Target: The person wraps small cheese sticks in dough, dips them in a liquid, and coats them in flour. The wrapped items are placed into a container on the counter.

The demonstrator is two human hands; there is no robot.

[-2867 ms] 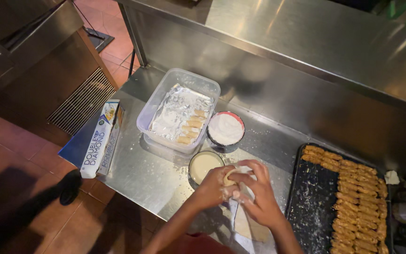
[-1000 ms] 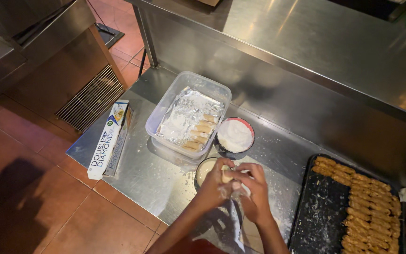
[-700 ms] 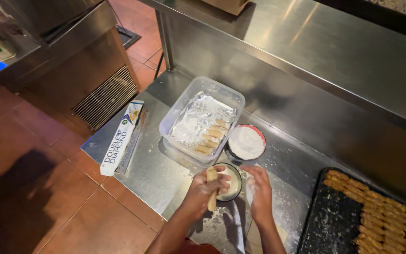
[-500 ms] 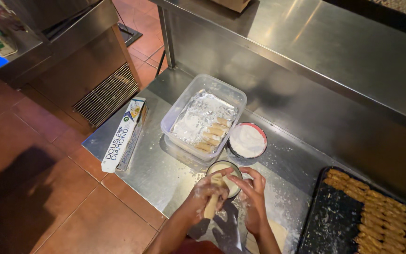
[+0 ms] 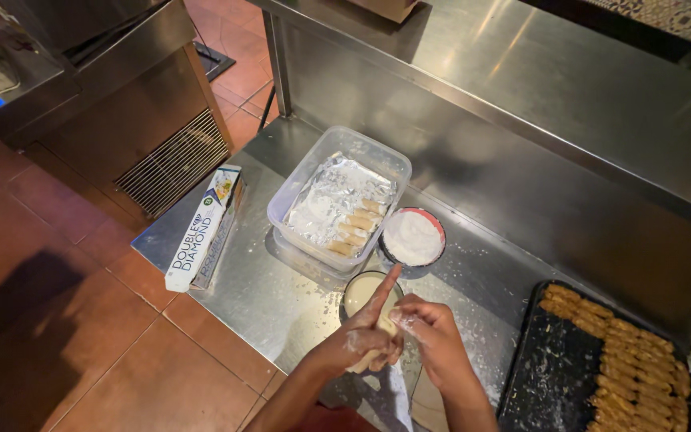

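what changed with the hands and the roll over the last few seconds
Both hands came apart for a moment, the left hand dipping the pale roll toward the small bowl of batter, then closed together again in front of it. Now the left index finger points out over the bowl and the right hand presses against the roll. The foil-lined tub, flour bowl, foil box and tray stayed put.

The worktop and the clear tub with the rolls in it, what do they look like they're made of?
The worktop looks like brushed stainless steel: grey, with dull, smeared reflections. The tub seems to be clear plastic, since its walls are see-through with rounded corners. Its lining looks like aluminium foil, crinkled and shiny silver, under the rolls.
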